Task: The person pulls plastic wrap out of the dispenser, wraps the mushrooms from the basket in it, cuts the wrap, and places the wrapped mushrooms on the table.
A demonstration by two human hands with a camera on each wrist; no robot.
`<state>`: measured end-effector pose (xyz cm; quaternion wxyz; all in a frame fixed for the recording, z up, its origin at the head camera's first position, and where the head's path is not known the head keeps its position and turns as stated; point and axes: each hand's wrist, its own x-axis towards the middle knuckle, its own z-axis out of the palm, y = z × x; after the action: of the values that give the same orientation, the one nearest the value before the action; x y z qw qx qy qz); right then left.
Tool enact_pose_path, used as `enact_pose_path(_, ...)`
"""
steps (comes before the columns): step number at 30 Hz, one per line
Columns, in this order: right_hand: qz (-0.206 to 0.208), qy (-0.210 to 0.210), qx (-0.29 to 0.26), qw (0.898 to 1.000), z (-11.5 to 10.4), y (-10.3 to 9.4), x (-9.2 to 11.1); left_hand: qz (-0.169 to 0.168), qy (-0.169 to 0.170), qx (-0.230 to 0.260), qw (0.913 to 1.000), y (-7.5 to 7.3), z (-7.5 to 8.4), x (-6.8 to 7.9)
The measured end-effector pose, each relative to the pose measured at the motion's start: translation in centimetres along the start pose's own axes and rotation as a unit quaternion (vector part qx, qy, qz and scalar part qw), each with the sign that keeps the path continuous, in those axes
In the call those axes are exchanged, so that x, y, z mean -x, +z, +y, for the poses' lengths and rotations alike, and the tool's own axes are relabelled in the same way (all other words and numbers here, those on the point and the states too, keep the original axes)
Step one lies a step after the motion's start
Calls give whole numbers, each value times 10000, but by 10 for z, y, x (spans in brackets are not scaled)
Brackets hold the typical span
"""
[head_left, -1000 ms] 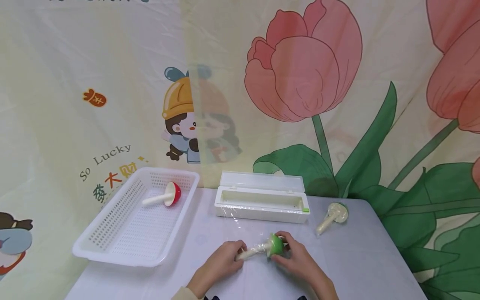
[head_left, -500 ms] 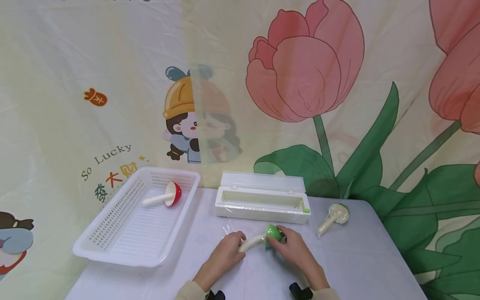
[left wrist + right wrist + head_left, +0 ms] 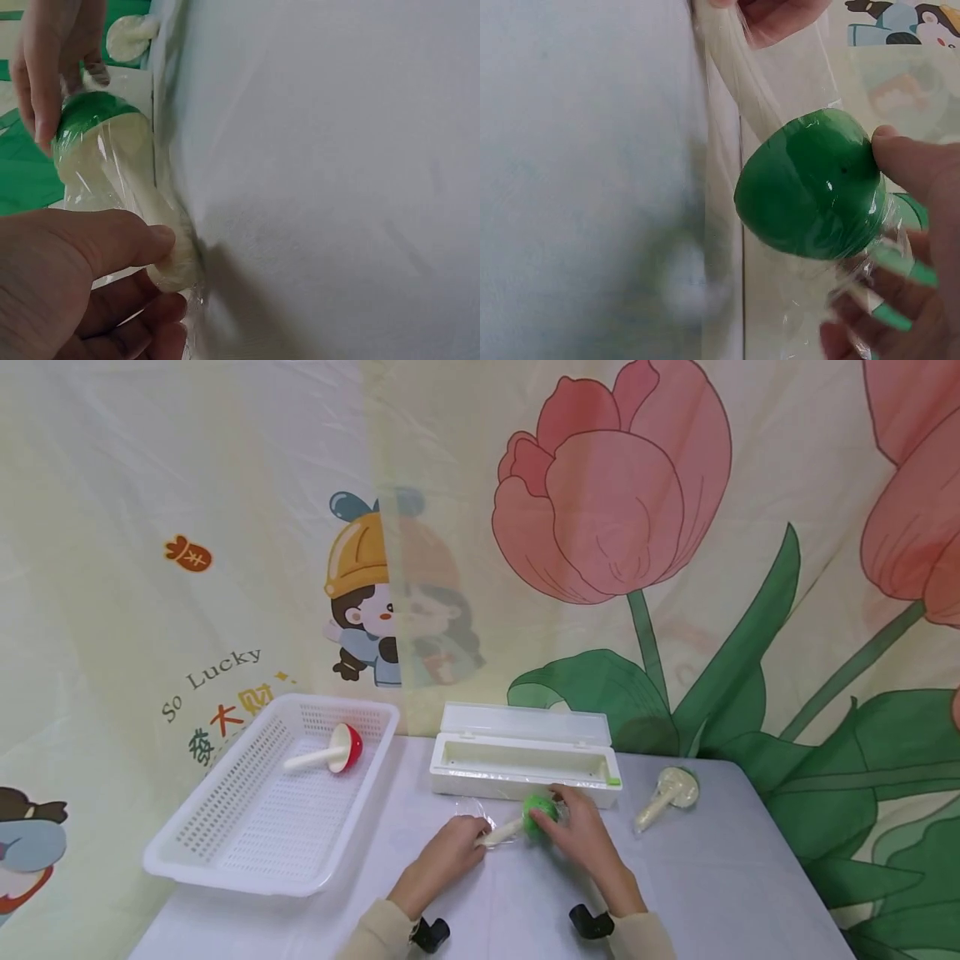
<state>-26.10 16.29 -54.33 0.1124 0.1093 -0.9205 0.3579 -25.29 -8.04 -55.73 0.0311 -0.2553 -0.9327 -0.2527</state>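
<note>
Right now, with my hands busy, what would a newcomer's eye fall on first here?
Probably the large pink tulip printed on the pale cloth backdrop, right of centre at the top of the head view. Next, the green-capped, mushroom-shaped piece in clear plastic film, held between the left hand and right hand. The red-capped, cream-stemmed mushroom shape in the white perforated basket, at left, also stands out.

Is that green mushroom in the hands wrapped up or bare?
Wrapped: the mushroom has shiny film over its green cap and pale stem. Whether it's sealed everywhere, I can't tell.
</note>
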Motion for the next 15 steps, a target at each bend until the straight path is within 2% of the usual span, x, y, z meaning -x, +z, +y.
enact_pose_path(2,-56,-347,-125,9993,-2,-1,-1,-52,24,-19,10000,-1,-1,-1)
enact_pose_path(5,-426,-598,-303,9968,-2,-2,-2,-13,-35,-82,10000,-3,-1,-2)
enact_pose_path(9,-780,-429,-225,9958,0,1,-3,171,-140,-226,9995,0,-2,-1)
enact_pose_path(15,-657,-381,-93,9971,3,5,-4,333,-351,-306,9984,6,-2,0)
